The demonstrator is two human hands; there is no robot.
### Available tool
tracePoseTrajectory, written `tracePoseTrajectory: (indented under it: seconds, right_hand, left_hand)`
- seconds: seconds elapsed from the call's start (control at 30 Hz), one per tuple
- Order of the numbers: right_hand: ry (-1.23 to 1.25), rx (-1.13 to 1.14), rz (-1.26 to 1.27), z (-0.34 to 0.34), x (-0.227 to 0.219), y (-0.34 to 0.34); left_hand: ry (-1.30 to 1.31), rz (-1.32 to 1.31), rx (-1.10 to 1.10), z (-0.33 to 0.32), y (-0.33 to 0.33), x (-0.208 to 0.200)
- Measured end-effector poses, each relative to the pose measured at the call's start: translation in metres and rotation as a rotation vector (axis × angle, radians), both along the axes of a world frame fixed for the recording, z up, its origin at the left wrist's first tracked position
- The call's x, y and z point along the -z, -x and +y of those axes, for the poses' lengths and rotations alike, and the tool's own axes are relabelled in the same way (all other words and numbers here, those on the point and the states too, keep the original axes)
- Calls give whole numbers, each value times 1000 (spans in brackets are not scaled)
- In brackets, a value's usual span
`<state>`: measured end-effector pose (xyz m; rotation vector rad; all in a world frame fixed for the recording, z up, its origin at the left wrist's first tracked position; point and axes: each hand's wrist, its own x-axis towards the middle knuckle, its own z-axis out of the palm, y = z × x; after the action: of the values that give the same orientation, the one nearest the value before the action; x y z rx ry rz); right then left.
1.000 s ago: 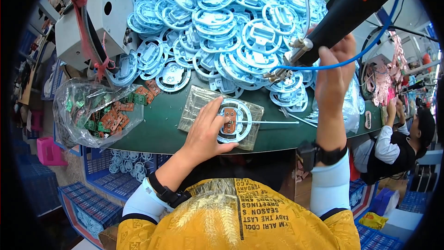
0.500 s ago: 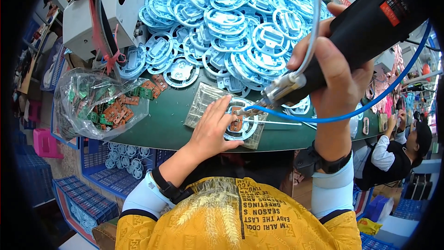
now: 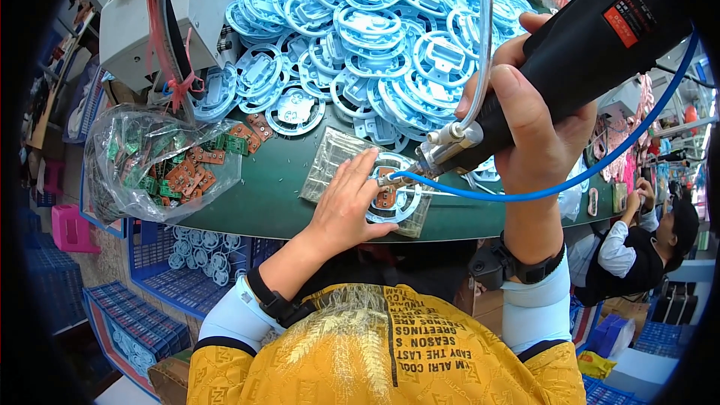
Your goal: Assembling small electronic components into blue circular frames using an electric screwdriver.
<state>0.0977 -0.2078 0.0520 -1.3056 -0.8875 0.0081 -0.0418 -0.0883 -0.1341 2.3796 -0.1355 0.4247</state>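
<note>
Left of the blue ring [image 3: 416, 201], our nearer left hand [image 3: 342, 199] lies spread against it; rightward, our right hand [image 3: 541, 129] clasps the slanting driver [image 3: 589, 49].

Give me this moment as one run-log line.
left hand: on light-blue round plastic part | right hand: gripping black power screwdriver | tip: at brown circuit board inside part

A green worktop [image 3: 276, 193] crosses the room, its front edge bowed by the lens. On the greyish floor [image 3: 109, 261] at left, a bright pink plastic stool [image 3: 73, 229] stands near blue lattice-sided crates [image 3: 154, 315]. The far left edge falls into shadow; the right side is brightly lit, with white light.
</note>
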Motion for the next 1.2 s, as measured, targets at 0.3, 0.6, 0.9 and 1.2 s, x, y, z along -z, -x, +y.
tracePoseTrajectory:
  seconds: [0.3, 0.6, 0.9, 1.2]
  right_hand:
    - [-108, 10, 46, -2, 11, 10]
    - [-77, 63, -114, 0, -28, -3]
    - [-111, 19, -90, 22, -5, -11]
    - [-93, 46, -55, 26, 2, -12]
  left_hand:
    - [-53, -8, 2, -2, 0, 3]
    - [-70, 18, 43, 5, 2, 1]
    - [-3, -15, 59, 11, 7, 4]
    - [8, -16, 59, 10, 6, 5]
